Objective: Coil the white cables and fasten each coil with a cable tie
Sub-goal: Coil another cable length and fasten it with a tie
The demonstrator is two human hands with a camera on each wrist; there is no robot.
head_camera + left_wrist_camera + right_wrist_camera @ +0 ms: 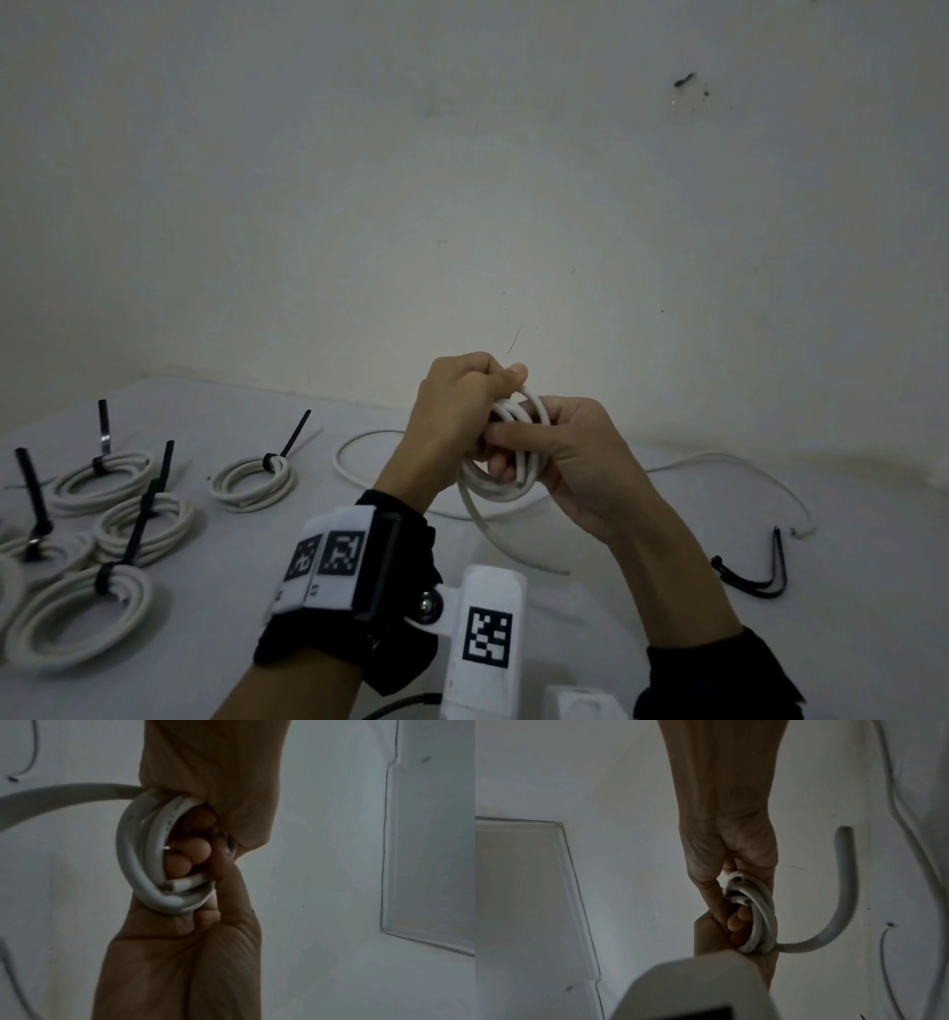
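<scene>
Cable coil (506,452), half wound, sits above the table (667,591), both our hands wrapped round it: left hand (452,411), right hand (560,452). Left wrist: a cut end (177,883) is tucked inside. Right wrist: the loose tail (834,912) hangs free; we judge more winding comes next, then a cable tie (755,575).

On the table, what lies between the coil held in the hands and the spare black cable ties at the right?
In the head view, only a loose white cable crosses between the held coil and the black cable ties.
</scene>
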